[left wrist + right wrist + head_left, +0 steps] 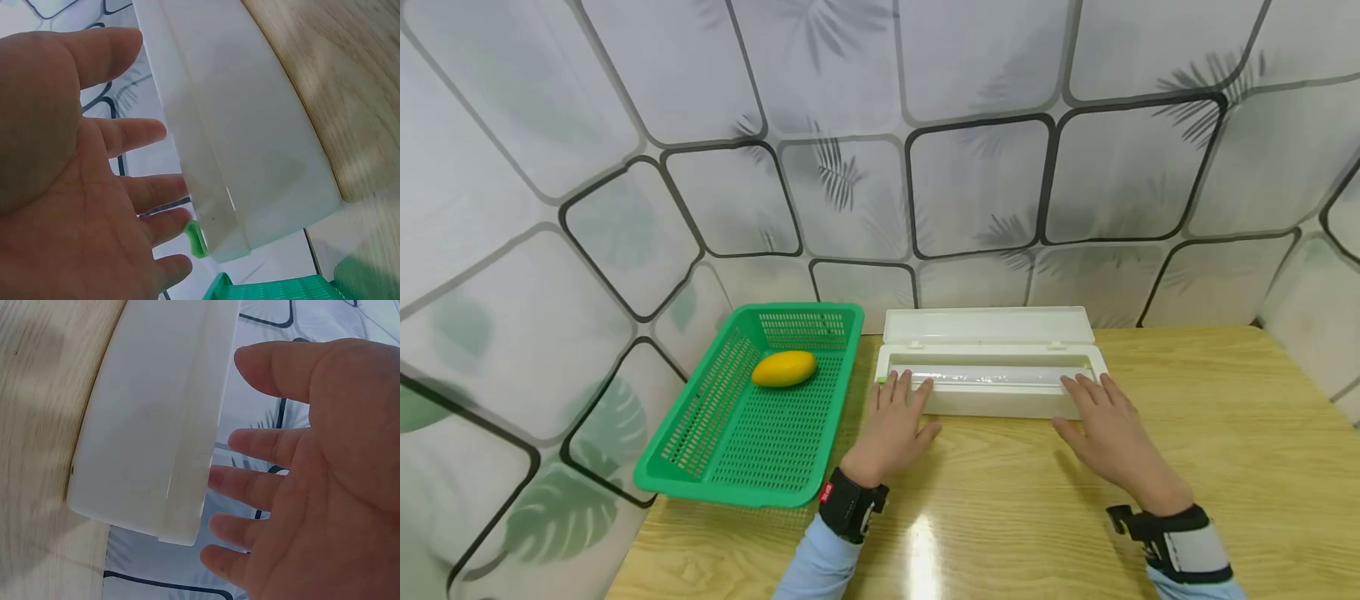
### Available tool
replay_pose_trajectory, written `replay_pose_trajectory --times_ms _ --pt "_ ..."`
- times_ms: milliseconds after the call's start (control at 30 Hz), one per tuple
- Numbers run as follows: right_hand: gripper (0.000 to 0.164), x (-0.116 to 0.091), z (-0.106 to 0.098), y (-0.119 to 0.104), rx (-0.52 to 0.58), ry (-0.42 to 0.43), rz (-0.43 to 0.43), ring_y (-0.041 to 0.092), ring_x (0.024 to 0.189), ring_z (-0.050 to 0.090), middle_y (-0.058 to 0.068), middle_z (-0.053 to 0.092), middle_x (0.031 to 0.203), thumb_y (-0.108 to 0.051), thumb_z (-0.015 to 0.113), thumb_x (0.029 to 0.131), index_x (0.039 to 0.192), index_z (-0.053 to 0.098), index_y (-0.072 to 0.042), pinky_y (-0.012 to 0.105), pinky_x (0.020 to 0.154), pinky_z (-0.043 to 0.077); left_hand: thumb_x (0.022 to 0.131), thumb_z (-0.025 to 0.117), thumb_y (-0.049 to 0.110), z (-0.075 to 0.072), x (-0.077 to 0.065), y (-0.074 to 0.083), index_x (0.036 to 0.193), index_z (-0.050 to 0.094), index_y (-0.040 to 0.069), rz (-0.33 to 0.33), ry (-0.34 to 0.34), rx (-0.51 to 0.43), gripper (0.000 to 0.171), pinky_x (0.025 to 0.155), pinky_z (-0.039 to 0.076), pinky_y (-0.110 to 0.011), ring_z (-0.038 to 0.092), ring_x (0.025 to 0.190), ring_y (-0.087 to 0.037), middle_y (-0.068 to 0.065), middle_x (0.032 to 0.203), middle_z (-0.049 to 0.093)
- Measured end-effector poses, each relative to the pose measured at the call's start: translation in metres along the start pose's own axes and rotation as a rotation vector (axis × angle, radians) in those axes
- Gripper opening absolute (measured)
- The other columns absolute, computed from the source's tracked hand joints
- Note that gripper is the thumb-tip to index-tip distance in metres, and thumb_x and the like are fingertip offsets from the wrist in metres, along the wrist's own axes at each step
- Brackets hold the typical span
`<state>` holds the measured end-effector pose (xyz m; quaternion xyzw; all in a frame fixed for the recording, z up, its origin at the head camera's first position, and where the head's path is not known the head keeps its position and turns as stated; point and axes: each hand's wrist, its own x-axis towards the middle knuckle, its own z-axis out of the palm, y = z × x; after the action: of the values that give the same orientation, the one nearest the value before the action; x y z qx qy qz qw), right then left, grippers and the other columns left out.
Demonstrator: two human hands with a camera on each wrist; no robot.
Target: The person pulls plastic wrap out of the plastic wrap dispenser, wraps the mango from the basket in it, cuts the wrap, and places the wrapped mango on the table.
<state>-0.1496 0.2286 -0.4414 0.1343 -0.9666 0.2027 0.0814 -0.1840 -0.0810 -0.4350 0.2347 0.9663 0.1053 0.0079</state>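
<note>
A long white cling film dispenser (992,403) stands on the table with its lid (988,326) tipped back, and a roll of clear film (988,374) lies inside. At its left end my left hand (890,433) is spread, fingertips right at the front rim. My right hand (1116,442) is likewise spread at the right end, fingers over the front edge. In both wrist views the fingers are extended and the palms hold nothing. A small green slider (196,239) sits at the dispenser's left end, close to the left fingertips.
To the left stands a green plastic basket (748,450) holding a yellow mango-like fruit (784,368). The wooden table (1000,517) backs onto a wall covering (977,183) with a stone and leaf pattern, right behind the dispenser.
</note>
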Motion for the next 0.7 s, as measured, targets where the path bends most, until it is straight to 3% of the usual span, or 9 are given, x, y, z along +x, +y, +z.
replay_pose_trajectory --times_ms 233,467,700 --pt "0.059 0.008 0.006 -0.001 -0.017 0.065 -0.056 0.06 0.133 0.027 0.039 0.042 0.139 -0.018 0.067 0.094 0.139 0.043 0.011 0.07 0.105 0.026 0.101 0.053 0.043 0.003 0.01 -0.002 0.153 0.035 0.014 0.001 0.034 0.063 0.062 0.116 0.018 -0.062 0.021 0.147 -0.044 -0.024 0.156 0.03" --pt "0.056 0.014 0.009 -0.005 0.029 -0.043 0.044 0.061 0.137 0.02 0.038 0.039 0.143 -0.026 0.056 0.101 0.142 0.041 0.01 0.074 0.105 0.02 0.101 0.052 0.045 0.004 0.02 0.006 0.153 0.036 0.015 -0.014 -0.027 0.102 0.062 0.117 0.02 -0.059 0.026 0.145 -0.043 -0.021 0.154 0.036" --pt "0.053 0.018 0.009 -0.002 -0.012 0.002 0.036 0.062 0.135 0.022 0.039 0.044 0.138 -0.024 0.057 0.1 0.138 0.045 0.011 0.072 0.106 0.023 0.101 0.054 0.043 0.006 0.02 0.003 0.151 0.039 0.015 -0.022 0.009 0.079 0.06 0.116 0.02 -0.06 0.028 0.143 -0.044 -0.02 0.151 0.04"
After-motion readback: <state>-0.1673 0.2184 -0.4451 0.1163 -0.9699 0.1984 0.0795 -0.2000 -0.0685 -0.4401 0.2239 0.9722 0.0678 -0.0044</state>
